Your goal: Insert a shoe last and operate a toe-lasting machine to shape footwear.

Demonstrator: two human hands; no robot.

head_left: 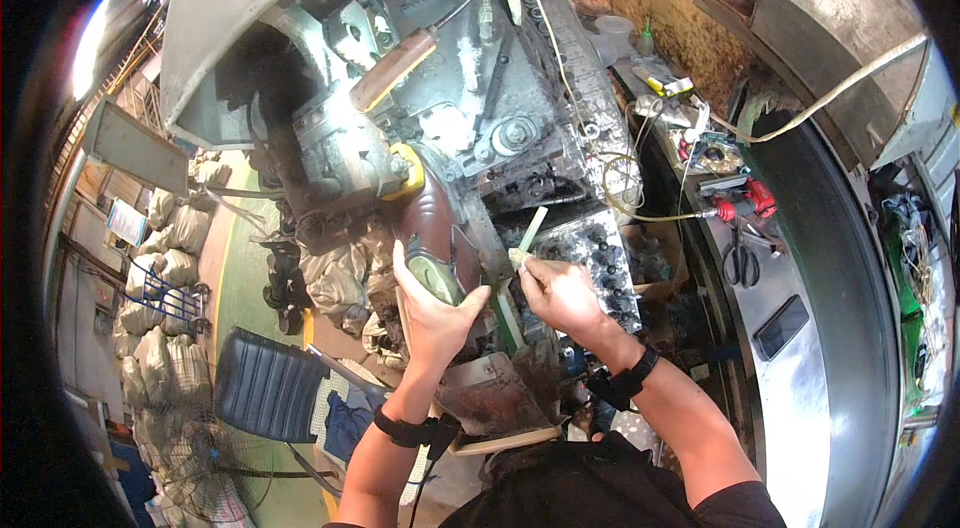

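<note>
Nearest us, our left hand (pixel 432 313) cupped a green-faced round part (pixel 436 280), fingers wrapped around it. Our right hand (pixel 562 296) pinched a pale stick (pixel 527 233) over the greasy machine (pixel 470 128); we judged grease could let either slip into the works.

Two hands work at one grimy machine (pixel 470 128): the left hand (pixel 432 313) and the right hand (pixel 560 293), each wrist wearing one black band. One pale stick (pixel 530 228) is in the right hand. On the tabletop (pixel 800 258) lie one pair of scissors (pixel 740 263), one dark phone (pixel 781 326) and one red-handled tool (pixel 745 200). One blue chair (pixel 265 383) stands below.
</note>
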